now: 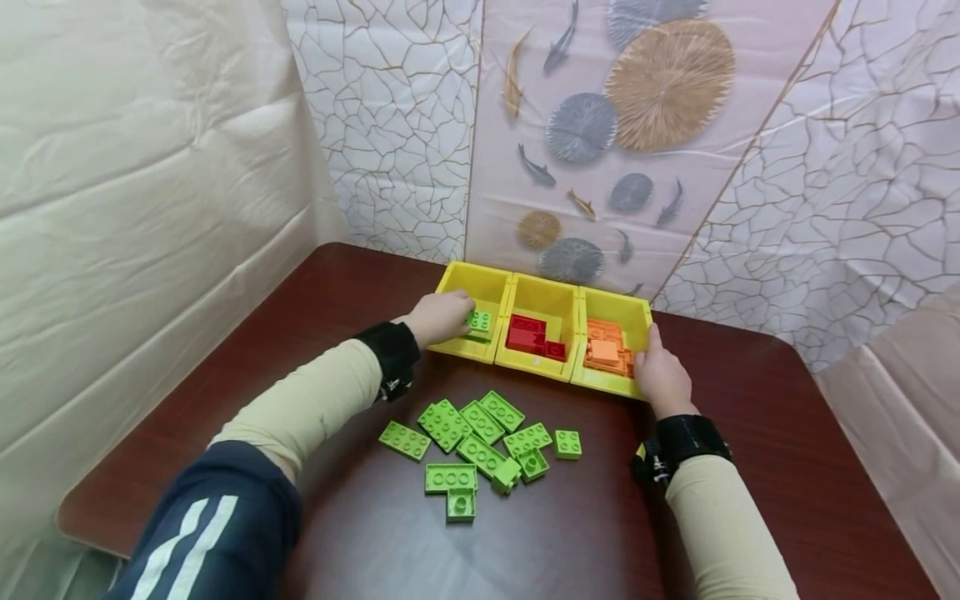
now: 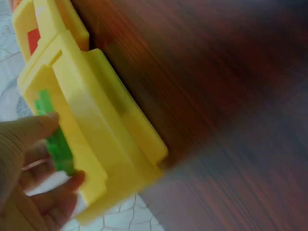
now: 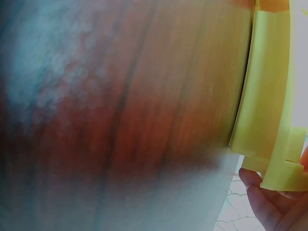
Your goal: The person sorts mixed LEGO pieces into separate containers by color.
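Nearest lies a navy sleeve with two white stripes (image 1: pixel 217 525) over the left arm, above a dark reddish-brown wooden table (image 1: pixel 555 550). Beyond it, loose lime-green plastic studded bricks (image 1: pixel 446 425) are scattered in the middle, the near ones overlapping or touching. At the far side stands a yellow plastic three-compartment bin (image 1: pixel 534 368). The left hand (image 1: pixel 441 317) pinches a green plastic brick (image 2: pixel 61 150) between thumb and fingers in its left compartment; red plastic bricks (image 1: pixel 527 335) lie in the middle, orange plastic bricks (image 1: pixel 604 352) in the right. The right hand (image 1: pixel 663 372) grips the bin's right end.
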A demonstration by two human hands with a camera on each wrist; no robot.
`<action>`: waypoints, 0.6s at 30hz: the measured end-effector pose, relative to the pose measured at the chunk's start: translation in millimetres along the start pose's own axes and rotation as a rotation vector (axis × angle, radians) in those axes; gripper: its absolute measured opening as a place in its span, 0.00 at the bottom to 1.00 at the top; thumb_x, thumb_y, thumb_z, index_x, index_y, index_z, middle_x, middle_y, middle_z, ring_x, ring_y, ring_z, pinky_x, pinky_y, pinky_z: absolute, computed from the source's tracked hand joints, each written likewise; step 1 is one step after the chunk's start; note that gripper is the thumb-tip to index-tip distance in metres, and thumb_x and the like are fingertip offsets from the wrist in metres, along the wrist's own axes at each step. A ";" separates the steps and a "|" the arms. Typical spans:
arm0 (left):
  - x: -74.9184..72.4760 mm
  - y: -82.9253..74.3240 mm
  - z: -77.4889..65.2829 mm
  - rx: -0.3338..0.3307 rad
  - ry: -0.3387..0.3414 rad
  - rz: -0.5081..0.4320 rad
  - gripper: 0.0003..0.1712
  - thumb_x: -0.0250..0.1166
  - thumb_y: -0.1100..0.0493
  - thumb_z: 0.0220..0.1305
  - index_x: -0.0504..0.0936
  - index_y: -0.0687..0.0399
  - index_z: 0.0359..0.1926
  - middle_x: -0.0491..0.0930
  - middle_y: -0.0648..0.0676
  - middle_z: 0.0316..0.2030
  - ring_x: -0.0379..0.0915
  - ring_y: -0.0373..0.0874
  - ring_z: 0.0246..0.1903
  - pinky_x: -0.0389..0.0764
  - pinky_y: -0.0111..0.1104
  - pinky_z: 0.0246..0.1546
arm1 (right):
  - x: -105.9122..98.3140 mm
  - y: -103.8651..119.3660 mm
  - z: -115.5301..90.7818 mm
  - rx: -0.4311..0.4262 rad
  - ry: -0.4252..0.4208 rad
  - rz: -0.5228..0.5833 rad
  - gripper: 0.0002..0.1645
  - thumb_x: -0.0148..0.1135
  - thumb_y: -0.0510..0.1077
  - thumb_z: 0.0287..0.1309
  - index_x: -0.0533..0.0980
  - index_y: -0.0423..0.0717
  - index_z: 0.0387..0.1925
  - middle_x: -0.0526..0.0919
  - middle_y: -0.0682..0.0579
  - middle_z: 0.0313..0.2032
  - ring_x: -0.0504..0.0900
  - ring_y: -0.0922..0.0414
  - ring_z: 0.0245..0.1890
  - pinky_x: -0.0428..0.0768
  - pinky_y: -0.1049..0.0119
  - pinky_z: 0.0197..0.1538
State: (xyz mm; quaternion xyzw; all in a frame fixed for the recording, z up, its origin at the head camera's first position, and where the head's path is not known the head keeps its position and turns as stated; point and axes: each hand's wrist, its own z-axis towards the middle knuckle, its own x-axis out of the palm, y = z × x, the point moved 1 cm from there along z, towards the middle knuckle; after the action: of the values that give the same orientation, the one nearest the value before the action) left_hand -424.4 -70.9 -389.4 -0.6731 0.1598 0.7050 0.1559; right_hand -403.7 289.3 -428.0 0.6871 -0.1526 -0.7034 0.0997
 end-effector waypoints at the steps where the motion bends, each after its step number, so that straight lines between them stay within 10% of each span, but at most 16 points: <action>1: 2.4 -0.7 4.3 -0.014 0.016 0.009 0.14 0.63 0.52 0.61 0.78 0.54 0.44 0.72 0.51 0.35 0.68 0.45 0.35 0.73 0.38 0.38 | 0.0 0.8 -0.4 -0.002 0.000 0.002 0.37 0.35 0.45 0.69 0.32 0.43 0.71 0.70 0.27 0.51 0.75 0.41 0.36 0.71 0.49 0.34; 18: 2.6 -6.0 23.3 -0.020 0.316 -0.265 0.05 0.58 0.64 0.59 0.79 0.61 0.33 0.67 0.52 0.26 0.59 0.43 0.26 0.60 0.29 0.30 | -1.8 1.1 -1.9 0.000 -0.006 -0.004 0.37 0.34 0.45 0.70 0.32 0.43 0.71 0.72 0.28 0.49 0.75 0.42 0.33 0.71 0.51 0.33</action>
State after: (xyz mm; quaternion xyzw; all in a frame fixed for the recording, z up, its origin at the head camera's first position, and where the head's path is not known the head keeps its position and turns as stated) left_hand -442.8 -55.4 -391.1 -0.7922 0.0851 0.5653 0.2136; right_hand -401.9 288.8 -426.0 0.6853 -0.1513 -0.7056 0.0980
